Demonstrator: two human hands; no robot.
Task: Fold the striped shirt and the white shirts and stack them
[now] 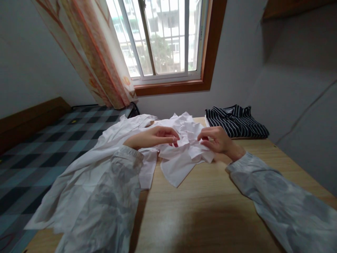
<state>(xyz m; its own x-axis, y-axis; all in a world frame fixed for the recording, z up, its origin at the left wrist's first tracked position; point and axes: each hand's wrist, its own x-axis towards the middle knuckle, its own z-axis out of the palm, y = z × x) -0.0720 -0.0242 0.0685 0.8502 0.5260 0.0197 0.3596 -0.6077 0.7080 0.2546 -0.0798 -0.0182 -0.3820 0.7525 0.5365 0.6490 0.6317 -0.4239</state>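
Standing beside the table [210,211], I see the person bent over a white shirt [181,147] that lies crumpled near the far edge, in the middle. One long part of it spreads toward the left edge and hangs over it, above the checked bed cover [39,147].

The left hand [155,136] is curled, and its fingertips [175,140] pinch a fold of the white cloth. The right hand [217,138] is also half closed, with thumb and fingers nipping another fold just beside the first. Both hands are close together on the bunched part, with the sleeves [276,196] of the person resting on the wood.

The shirt looks thin, light and very soft; I judge it will sag and slide where it is not supported, and it creases easily. It is not fragile. A good place to hold seems to be a seam, the collar or a hem edge, where the cloth is a little firmer.

At the far right corner a folded striped shirt [235,121] lies apart from the white one.
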